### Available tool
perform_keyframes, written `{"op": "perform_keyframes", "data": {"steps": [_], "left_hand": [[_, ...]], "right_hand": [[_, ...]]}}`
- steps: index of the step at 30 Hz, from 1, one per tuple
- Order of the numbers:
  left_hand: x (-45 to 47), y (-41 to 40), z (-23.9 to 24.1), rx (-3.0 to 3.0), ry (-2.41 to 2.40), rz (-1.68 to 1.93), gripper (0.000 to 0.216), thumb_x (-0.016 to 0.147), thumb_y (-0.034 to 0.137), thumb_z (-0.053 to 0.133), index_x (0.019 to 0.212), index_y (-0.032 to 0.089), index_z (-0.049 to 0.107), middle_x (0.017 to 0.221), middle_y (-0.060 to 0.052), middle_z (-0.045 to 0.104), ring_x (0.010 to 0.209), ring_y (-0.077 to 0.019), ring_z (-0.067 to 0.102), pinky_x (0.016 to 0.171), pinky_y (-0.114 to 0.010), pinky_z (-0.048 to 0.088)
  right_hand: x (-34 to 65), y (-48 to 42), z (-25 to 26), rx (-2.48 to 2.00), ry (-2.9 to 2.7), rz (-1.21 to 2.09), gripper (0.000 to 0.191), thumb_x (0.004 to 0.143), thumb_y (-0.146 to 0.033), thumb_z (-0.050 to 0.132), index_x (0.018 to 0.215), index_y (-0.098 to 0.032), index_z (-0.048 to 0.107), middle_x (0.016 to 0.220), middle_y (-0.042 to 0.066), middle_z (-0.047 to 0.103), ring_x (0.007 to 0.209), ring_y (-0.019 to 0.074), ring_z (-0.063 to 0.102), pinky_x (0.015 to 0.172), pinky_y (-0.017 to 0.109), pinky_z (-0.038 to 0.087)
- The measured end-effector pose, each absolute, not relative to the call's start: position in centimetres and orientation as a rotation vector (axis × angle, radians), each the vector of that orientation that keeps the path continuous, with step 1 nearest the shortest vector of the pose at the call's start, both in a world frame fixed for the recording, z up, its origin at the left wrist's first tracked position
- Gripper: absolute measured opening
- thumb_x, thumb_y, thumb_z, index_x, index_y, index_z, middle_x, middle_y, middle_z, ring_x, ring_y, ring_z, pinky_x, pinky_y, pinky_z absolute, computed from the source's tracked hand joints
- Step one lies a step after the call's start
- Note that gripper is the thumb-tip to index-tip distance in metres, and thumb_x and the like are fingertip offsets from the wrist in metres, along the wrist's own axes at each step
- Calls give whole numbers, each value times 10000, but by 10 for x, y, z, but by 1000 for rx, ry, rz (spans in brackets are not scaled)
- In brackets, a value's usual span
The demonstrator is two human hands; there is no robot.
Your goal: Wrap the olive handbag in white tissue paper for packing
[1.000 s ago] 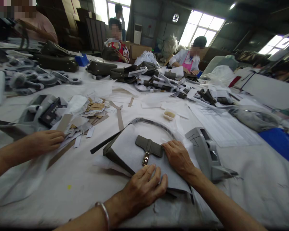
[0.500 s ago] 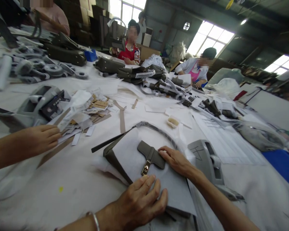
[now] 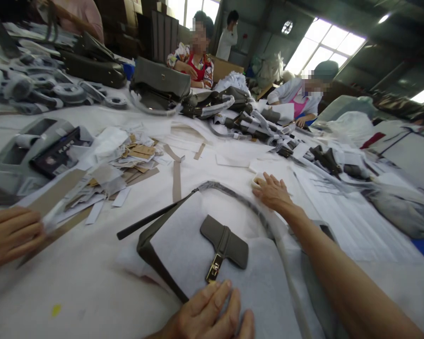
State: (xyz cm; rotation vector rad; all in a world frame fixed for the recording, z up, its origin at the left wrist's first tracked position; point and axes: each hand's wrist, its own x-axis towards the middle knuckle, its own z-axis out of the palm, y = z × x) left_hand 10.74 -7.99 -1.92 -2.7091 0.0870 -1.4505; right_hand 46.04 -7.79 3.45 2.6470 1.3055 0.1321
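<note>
Lying under the loose left grip (image 3: 207, 314), the bag (image 3: 224, 244) sits clear of the splayed right grip (image 3: 275, 195)

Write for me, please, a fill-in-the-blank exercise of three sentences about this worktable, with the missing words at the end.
The left hand touches the ____ sheet lying against the handbag.
The right hand is at the small tub, which is not inside but ____ the curve of the handle.
The small spot on the table is ____.

Missing words: white; outside; yellow.
</note>
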Motion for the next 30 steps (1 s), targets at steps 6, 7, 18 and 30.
{"op": "perform_keyframes", "data": {"steps": [6,7,18,30], "left_hand": [[109,-77,-17,-2698,111,-1485,170,914,305,648,1078,287,688,1029,30,694,1019,-144,661,911,-254,522],[108,-77,-16,-2723,114,-1451,188,903,306,661,1089,285,686,1040,27,695,1031,-150,658,912,-258,523],[99,-76,1,-2894,219,-1302,223,960,230,548,1155,194,648,1103,-52,668,1071,-189,639,954,-311,501],[98,-78,-12,-2856,221,-1243,292,938,230,610,1228,197,594,1168,-51,618,1116,-197,605,978,-325,468]], "right_hand": [[464,-69,29,2670,1297,99,379,962,-344,508,1309,-225,597,1550,160,357,1409,359,352,1132,610,245],[461,-71,34,2674,1297,103,380,957,-355,517,1303,-226,606,1530,162,390,1393,355,380,1122,604,271],[369,-121,60,2656,1677,-42,181,918,-323,581,890,-262,749,942,31,710,823,195,657,788,319,461],[374,-144,31,2894,1511,67,252,938,-315,507,962,-243,747,964,40,712,875,196,660,807,304,477]]}}
